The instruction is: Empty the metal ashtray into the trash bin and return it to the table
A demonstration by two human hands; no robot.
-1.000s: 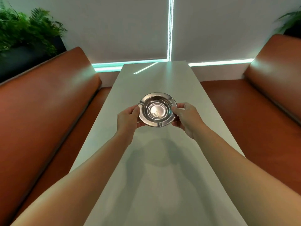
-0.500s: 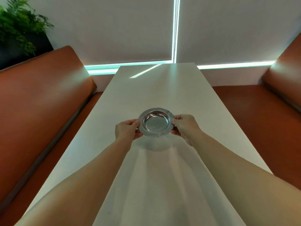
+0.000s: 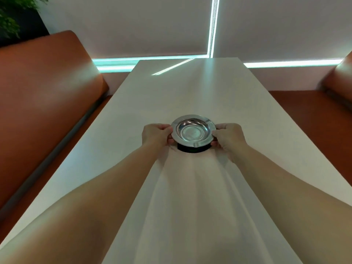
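A round metal ashtray (image 3: 192,130) with a shiny empty bowl is held low over the middle of the long white table (image 3: 171,88). A dark base or shadow shows just under its near edge, at the tabletop. My left hand (image 3: 157,134) pinches its left rim and my right hand (image 3: 229,138) pinches its right rim. No trash bin is in view.
Brown leather benches flank the table, one on the left (image 3: 43,96) and one on the right (image 3: 339,77). A green plant (image 3: 11,14) stands behind the left bench. Closed blinds with a bright strip of light (image 3: 213,25) fill the far wall.
Both hands have lowered the ashtray from above the table down to its surface, and my head has tilted so the table looks closer.
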